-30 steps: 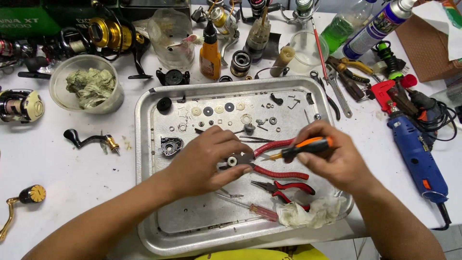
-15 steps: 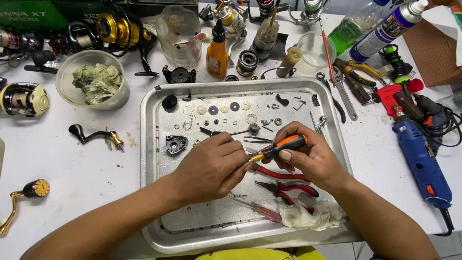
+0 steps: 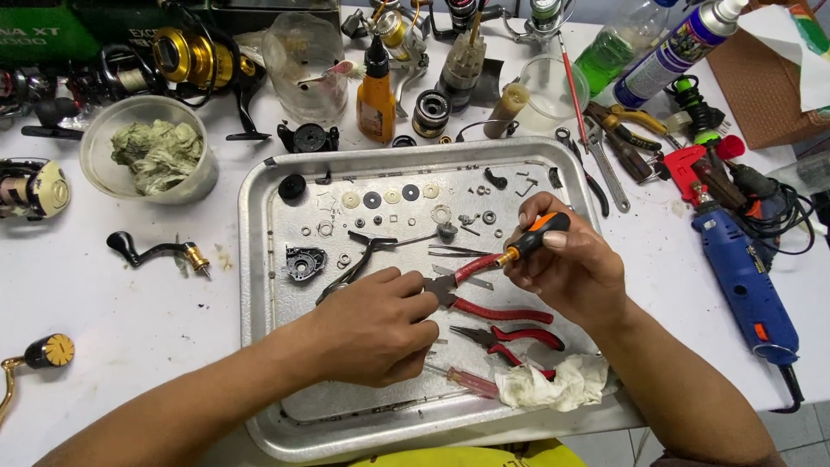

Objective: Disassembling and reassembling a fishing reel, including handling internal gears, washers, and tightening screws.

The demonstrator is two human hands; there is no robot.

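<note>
Two bare forearms enter from the lower edge, each ending in a bare hand: left hand (image 3: pixel 372 324), right hand (image 3: pixel 566 268). No sleeves, gloves, rings, watch or wristbands are visible. A strip of bright yellow garment (image 3: pixel 458 454) shows at the bottom edge between the forearms.

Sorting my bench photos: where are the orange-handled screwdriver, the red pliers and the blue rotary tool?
orange-handled screwdriver (image 3: pixel 543 232), head view, on its handle.
red pliers (image 3: pixel 506 311), head view, on a handle.
blue rotary tool (image 3: pixel 745 285), head view, on its body.
</note>
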